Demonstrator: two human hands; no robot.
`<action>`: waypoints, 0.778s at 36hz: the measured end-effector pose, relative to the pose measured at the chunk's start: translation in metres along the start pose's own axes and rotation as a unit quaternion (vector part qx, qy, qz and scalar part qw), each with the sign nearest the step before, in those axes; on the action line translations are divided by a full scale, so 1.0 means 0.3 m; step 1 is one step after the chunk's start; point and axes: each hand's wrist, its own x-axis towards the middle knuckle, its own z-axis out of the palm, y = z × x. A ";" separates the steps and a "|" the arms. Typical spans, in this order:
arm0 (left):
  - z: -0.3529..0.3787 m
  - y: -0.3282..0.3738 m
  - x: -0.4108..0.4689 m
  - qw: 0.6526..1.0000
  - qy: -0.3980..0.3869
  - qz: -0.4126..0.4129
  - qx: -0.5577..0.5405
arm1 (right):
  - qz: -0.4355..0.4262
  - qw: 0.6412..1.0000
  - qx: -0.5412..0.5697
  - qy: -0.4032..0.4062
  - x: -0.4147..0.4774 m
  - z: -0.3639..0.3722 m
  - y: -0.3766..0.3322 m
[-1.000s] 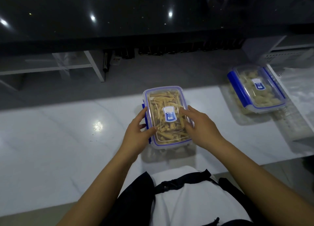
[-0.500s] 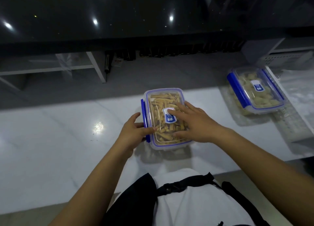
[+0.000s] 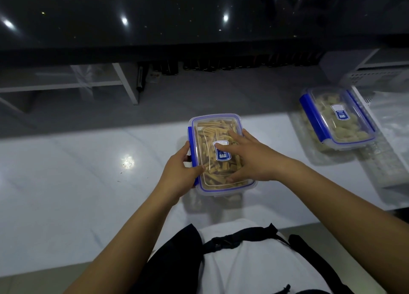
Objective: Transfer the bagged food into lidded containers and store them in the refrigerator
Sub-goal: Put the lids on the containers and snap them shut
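Note:
A clear lidded container (image 3: pixel 215 125) with blue trim, full of tan stick-shaped food, sits on the white marble counter (image 3: pixel 77 183) in front of me. My left hand (image 3: pixel 180 172) grips its left side, thumb on the lid's edge and fingers around the blue clip. My right hand (image 3: pixel 250 158) lies flat on the lid with fingers spread, covering part of the blue label. A second lidded container (image 3: pixel 338 116) with paler food pieces stands at the right, apart from both hands.
Clear plastic bags (image 3: pixel 389 116) lie under and right of the second container. A white basket (image 3: pixel 380 77) stands at the far right back. Beyond the counter's far edge are a grey floor, white shelf frames (image 3: pixel 124 83) and a dark glossy surface.
My right hand slid from the container's right side onto the top of the lid and flattened there. My left hand shifted to wrap the left clip. The container stayed in place.

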 end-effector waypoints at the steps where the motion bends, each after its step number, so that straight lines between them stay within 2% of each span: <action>1: 0.002 -0.002 0.002 1.000 0.001 0.005 0.008 | 0.002 1.000 -0.003 -0.003 0.003 -0.001 0.000; 7: 0.010 -0.020 0.012 1.000 0.010 0.012 0.011 | -0.003 1.000 0.012 0.009 0.007 0.010 0.011; 11: 0.018 -0.032 0.007 1.000 0.011 0.015 -0.007 | -0.007 0.988 0.145 0.060 -0.014 0.062 0.043; 13: 0.015 -0.032 0.009 1.000 0.005 0.011 -0.022 | 0.024 0.951 0.275 0.141 -0.022 0.103 0.060; 15: 0.010 -0.033 0.009 0.999 0.000 0.005 -0.034 | 0.107 0.873 0.430 0.202 -0.023 0.124 0.072; 17: 0.010 -0.036 0.008 0.999 -0.001 0.004 -0.045 | 0.184 0.795 0.549 0.181 -0.015 0.119 0.090; 19: 0.010 -0.039 0.008 0.999 -0.001 0.004 -0.048 | 0.212 0.764 0.599 0.111 -0.007 0.101 0.121; 21: 0.009 -0.039 0.008 0.999 -0.002 0.008 -0.045 | 0.231 0.769 0.591 0.076 0.003 0.080 0.148; 28: 0.004 -0.044 0.015 0.999 -0.005 0.006 -0.033 | 0.249 0.826 0.500 0.082 0.035 0.027 0.150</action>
